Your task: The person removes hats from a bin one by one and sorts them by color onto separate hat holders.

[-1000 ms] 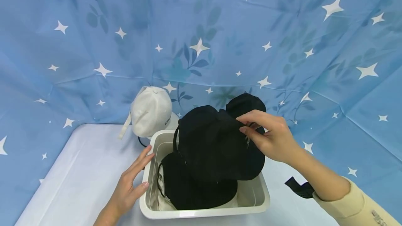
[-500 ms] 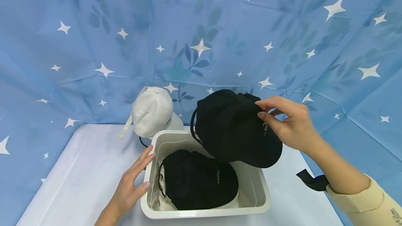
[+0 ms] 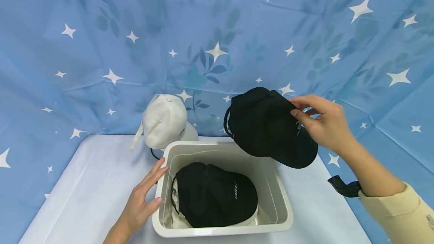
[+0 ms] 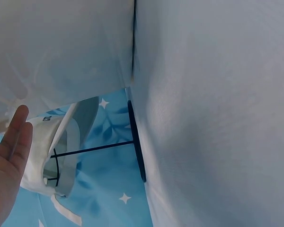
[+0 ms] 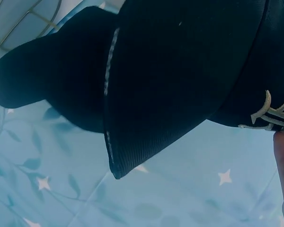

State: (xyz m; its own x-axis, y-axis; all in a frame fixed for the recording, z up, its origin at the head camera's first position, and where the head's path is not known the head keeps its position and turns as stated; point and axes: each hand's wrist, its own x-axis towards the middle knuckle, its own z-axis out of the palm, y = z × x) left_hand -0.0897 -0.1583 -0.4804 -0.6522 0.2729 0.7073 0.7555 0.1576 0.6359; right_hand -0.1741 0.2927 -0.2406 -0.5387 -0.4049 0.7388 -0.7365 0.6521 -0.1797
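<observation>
My right hand pinches a black baseball cap by the front of its crown and holds it above the back right of a white plastic bin. Pale lettering marks its front in the right wrist view. The straight fingers of my left hand rest against the bin's left rim. Inside the bin lies a second black baseball cap, with pale fabric showing beneath. Another black cap shows behind the held one in the right wrist view; the held cap hides it from the head view.
A white baseball cap sits behind the bin's back left corner, on a thin black wire stand. A round wire base appears in the right wrist view. A starry blue cloth hangs behind the white table.
My right hand has lifted the black cap up and right, out from over the bin, uncovering the cap inside. The black cap behind is now covered in the head view. My left hand stays put.
</observation>
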